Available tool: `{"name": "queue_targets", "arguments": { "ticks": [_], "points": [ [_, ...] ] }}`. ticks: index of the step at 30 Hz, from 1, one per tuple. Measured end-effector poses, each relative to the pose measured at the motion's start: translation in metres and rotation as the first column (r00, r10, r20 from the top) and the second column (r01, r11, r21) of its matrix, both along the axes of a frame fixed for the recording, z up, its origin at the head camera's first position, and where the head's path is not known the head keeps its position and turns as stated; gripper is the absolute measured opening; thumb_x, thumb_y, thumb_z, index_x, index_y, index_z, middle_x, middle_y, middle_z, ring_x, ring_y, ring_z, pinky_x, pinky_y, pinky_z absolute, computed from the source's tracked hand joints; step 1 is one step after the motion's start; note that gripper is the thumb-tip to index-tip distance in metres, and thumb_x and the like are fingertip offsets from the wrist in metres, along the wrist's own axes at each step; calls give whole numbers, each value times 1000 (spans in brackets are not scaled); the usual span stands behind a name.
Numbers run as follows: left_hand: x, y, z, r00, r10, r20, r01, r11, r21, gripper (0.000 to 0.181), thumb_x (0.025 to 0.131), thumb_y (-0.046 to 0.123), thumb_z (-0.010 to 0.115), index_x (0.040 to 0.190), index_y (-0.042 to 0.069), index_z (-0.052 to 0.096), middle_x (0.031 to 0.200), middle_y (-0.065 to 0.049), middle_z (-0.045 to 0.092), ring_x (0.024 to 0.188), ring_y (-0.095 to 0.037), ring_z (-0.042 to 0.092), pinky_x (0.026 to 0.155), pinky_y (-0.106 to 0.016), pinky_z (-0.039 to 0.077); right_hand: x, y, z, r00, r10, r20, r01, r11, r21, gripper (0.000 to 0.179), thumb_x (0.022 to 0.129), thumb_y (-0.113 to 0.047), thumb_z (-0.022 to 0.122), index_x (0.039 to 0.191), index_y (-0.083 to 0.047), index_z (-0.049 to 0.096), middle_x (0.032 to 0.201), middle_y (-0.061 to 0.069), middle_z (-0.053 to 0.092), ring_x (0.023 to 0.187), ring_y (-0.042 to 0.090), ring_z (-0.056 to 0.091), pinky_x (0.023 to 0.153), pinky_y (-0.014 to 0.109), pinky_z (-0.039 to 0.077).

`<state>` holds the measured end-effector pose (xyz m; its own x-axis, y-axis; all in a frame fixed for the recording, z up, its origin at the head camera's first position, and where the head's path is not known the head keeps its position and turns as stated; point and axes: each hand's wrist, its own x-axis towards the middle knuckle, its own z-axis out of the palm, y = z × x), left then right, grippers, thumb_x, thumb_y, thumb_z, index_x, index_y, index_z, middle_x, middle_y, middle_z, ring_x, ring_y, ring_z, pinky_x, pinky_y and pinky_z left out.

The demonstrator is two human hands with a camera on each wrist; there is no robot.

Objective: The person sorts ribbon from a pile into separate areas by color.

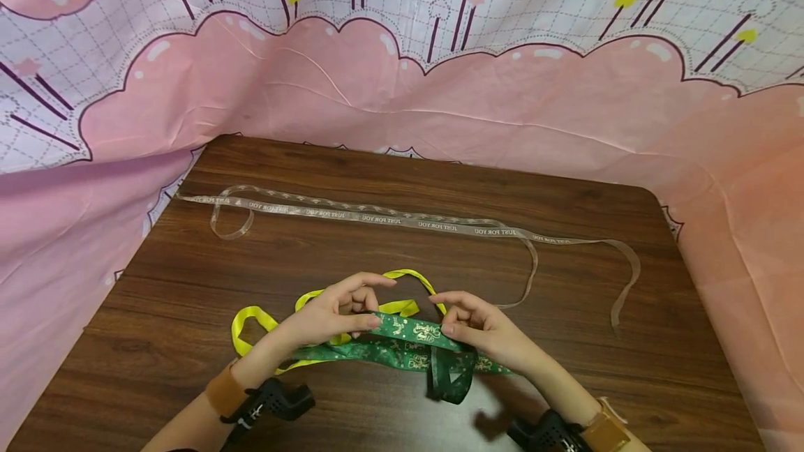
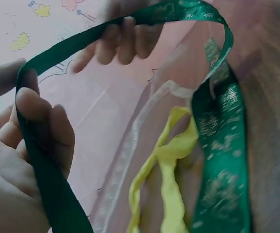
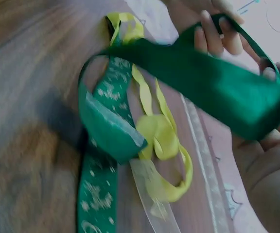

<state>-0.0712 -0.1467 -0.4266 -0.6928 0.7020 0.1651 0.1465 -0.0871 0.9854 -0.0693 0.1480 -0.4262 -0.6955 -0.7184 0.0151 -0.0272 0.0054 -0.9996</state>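
Observation:
A green ribbon (image 1: 405,327) with gold Christmas-style lettering is stretched in a short span between both hands. My left hand (image 1: 333,312) pinches it at one end of that span, thumb on top, index finger extended. At the other end my right hand (image 1: 486,332) pinches the same ribbon between thumb and fingers. Past the right hand the ribbon hangs down in a loop (image 3: 111,128). More of the green ribbon (image 2: 222,179) lies lengthwise on the table below the hands. Behind and left of the hands, a yellow ribbon (image 1: 402,308) lies in loose curls, partly covered by the left hand.
A sheer ribbon (image 1: 383,220) printed "JUST FOR YOU" runs across the brown wooden table (image 1: 584,284), farther back, its ends curling. A pink and white patterned cloth (image 1: 452,103) hangs around the table's back and sides. Both wrists wear straps with black devices (image 1: 276,400).

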Motion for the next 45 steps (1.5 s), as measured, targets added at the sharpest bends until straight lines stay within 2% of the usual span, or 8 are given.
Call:
{"name": "queue_targets", "arguments": {
  "ticks": [8, 14, 23, 30, 33, 38, 42, 45],
  "points": [
    [1, -19, 14, 996, 91, -21, -92, 994, -61, 49, 93, 4, 54, 137, -1, 35, 83, 0, 56, 54, -22, 42, 49, -33, 41, -2, 21, 7, 996, 68, -59, -66, 997, 50, 41, 95, -3, 47, 134, 5, 38, 87, -3, 55, 72, 3, 45, 60, 27, 42],
    [5, -33, 22, 987, 154, -37, -156, 983, -92, 50, 91, 1, 56, 137, 3, 38, 83, 5, 57, 50, -13, 40, 41, -29, 36, 2, 41, 15, 996, 50, -73, -40, 991, 131, 41, 95, -2, 48, 135, 0, 39, 91, -2, 57, 74, 3, 47, 60, 27, 43],
    [17, -49, 34, 993, 104, -55, -105, 994, -10, 52, 89, -10, 52, 137, -1, 35, 84, 7, 59, 48, -17, 37, 36, -29, 33, 7, 74, 35, 992, 37, -118, -17, 985, 172, 40, 93, 9, 42, 132, 1, 43, 98, 1, 58, 74, 9, 52, 61, 30, 46],
    [23, -62, 44, 987, 120, -103, -113, 991, 72, 53, 85, -19, 50, 134, -12, 31, 79, -6, 57, 44, -17, 34, 33, -26, 31, 9, 107, 49, 970, -42, -238, 90, 977, 194, 44, 88, 20, 35, 129, 6, 44, 98, -1, 57, 73, 16, 49, 57, 30, 43],
    [23, -68, 45, 984, 96, -148, -73, 985, 154, 57, 83, -23, 48, 135, -12, 30, 79, -9, 55, 42, -15, 33, 32, -22, 30, 12, 120, 52, 958, -80, -275, 145, 963, 225, 44, 87, 20, 35, 128, 7, 44, 98, -1, 58, 79, 13, 52, 61, 29, 43],
    [20, -77, 44, 979, 70, -189, -17, 963, 269, 62, 82, -26, 46, 139, -8, 29, 81, -7, 56, 42, -12, 32, 32, -19, 28, 18, 135, 56, 932, -132, -338, 246, 915, 319, 42, 90, 17, 38, 128, 1, 47, 96, -3, 54, 77, 11, 50, 58, 28, 41],
    [18, -84, 44, 982, 69, -175, -8, 945, 328, 62, 83, -26, 43, 140, -7, 28, 81, -6, 56, 44, -13, 31, 32, -19, 26, 19, 141, 60, 924, -142, -354, 273, 895, 353, 42, 89, 16, 39, 127, 0, 49, 95, -3, 52, 75, 11, 47, 54, 28, 38],
    [19, -89, 46, 985, 70, -160, -9, 935, 355, 61, 84, -25, 42, 140, -7, 28, 82, -6, 56, 45, -14, 31, 32, -21, 26, 20, 146, 61, 931, -142, -335, 273, 882, 384, 44, 88, 16, 41, 127, -2, 49, 95, -3, 51, 79, 10, 47, 51, 28, 37]
  ]
}}
